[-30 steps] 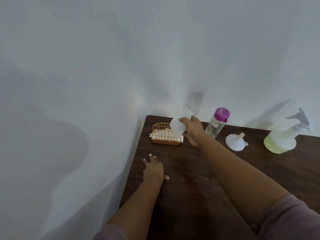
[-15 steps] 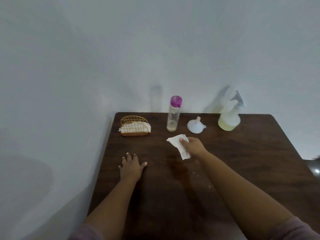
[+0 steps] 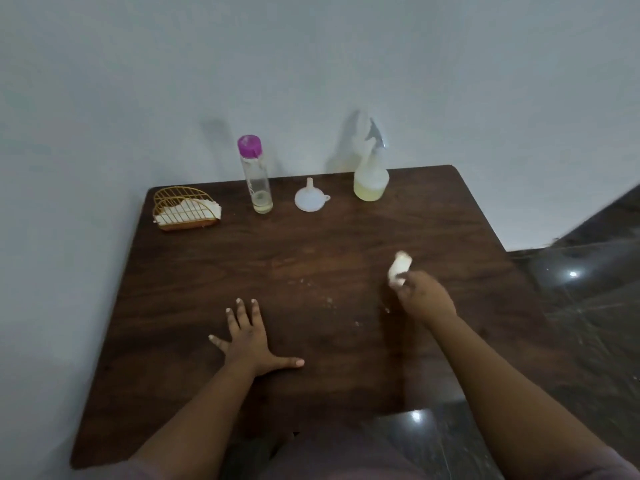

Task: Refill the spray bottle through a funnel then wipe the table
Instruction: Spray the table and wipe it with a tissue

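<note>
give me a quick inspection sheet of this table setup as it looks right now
surface: dark wood table, small pale specks near the middle
job's things: spray bottle upright at the back, yellowish liquid low inside; white funnel upside down beside it; clear bottle with purple cap upright, nearly empty; crumpled tissue
clutter: wire napkin holder with napkins, back left corner
grippers: left hand flat on the table, fingers spread; right hand pinches the tissue, blurred
cables: nothing seen
surroundings: plain pale wall behind, glossy dark floor to the right
</note>
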The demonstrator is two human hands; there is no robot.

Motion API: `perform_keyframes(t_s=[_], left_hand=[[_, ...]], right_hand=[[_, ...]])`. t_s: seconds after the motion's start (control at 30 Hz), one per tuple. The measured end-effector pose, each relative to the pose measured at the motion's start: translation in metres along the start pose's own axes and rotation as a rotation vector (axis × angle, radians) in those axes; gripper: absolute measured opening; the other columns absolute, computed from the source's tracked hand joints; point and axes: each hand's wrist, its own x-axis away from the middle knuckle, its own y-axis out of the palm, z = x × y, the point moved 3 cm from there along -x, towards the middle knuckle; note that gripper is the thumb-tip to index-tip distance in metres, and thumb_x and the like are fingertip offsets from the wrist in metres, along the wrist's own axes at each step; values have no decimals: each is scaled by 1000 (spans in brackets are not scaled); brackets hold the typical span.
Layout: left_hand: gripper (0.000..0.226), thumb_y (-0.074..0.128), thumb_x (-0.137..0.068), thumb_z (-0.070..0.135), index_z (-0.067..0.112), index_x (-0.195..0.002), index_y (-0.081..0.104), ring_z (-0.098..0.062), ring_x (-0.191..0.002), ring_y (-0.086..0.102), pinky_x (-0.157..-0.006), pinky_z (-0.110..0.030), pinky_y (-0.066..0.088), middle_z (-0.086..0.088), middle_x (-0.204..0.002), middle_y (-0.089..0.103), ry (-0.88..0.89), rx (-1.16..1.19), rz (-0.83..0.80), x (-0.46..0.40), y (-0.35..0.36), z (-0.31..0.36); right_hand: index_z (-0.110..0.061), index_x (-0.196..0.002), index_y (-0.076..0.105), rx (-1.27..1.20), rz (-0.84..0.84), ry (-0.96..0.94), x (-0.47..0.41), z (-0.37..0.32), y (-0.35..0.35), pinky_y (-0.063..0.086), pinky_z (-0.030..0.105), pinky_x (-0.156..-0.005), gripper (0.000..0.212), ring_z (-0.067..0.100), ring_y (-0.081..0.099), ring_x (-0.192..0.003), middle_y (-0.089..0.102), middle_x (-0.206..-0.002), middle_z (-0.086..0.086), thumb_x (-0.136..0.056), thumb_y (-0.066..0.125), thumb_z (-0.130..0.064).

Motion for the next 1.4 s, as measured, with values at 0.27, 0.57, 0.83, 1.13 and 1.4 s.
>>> perform_keyframes(t_s=[0.27, 0.57, 0.83, 1.13, 1.4], left_hand=[[175, 73, -26, 87, 16, -146, -33, -37, -146, -22, -108, -75, 10, -10, -154, -37, -150, -48, -39, 28, 8, -15], [180, 83, -26, 76, 16, -134, -48, -41, -136, -40, -103, -80, 11, -11, -137, -59, -233, -60, -219, 28, 11, -19], [176, 83, -32, 75, 16, -135, -47, -40, -136, -40, -103, -79, 12, -11, -138, -58, -254, -62, -230, 28, 12, -17], [178, 83, -29, 76, 16, -132, -49, -42, -135, -40, -102, -80, 12, -11, -136, -59, -252, -68, -256, 29, 10, -18], [178, 84, -29, 74, 16, -132, -48, -41, -135, -41, -102, -80, 12, -11, -136, -59, -263, -66, -263, 27, 9, -18]], right_hand=[[-5, -148, 28, 1, -112, -164, 26, 27, 34, 20, 32, -115, 53, 26, 20, -145, 24, -157, 12, -101, 37, -28], [-5, -149, -11, 242, -260, -168, 45, -2, 83, -14, 44, -115, 102, 22, -23, -144, -17, -158, 13, -78, -9, -77], [-19, -153, -7, 198, -343, -528, 102, -118, 134, -24, 46, -111, 91, 23, -29, -142, -16, -158, 14, -82, -1, -76], [-17, -153, -5, 252, -154, -121, 33, -48, 99, -28, 47, -107, 85, 20, -21, -146, -7, -161, 9, -89, 13, -70], [8, -148, 7, 68, -173, -51, 87, -68, 106, -6, 41, -117, 71, 39, 0, -147, 2, -156, 29, -100, 26, -41]])
